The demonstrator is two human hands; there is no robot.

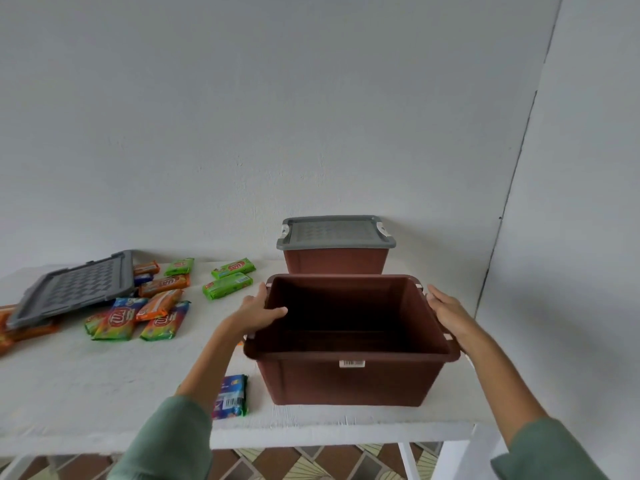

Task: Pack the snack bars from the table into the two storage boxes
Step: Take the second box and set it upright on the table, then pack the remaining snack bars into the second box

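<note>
Two brown storage boxes stand toward the right end of the white table (104, 382): the open box (349, 375) near the front edge, empty as far as its dark inside shows, and the closed box (334, 261) just behind it against the wall, its grey lid (334, 232) clipped on. A second grey lid (74, 287) lies tilted at the left end, resting on some of the snack bars (145, 306), which are scattered across the left half of the table; two green ones lie nearer the middle, and one blue bar (232, 396) sits by the front edge, just left of the open box. The bars look light, flat and fairly stiff inside slick foil wrappers, so they would likely slide against one another; pinching each across its short width, or gathering a few in a stack, seems the surest hold. The open box is rigid plastic, probably light while empty, and best carried by its rim or end handles. The left hand (259, 311) is curled over the left rim, thumb hooked inside the wall and fingers outside, clasping it. The right hand (446, 311) lies along the right rim with fingers nearly straight, pressed flat against the outside rather than wrapped round it.
</note>
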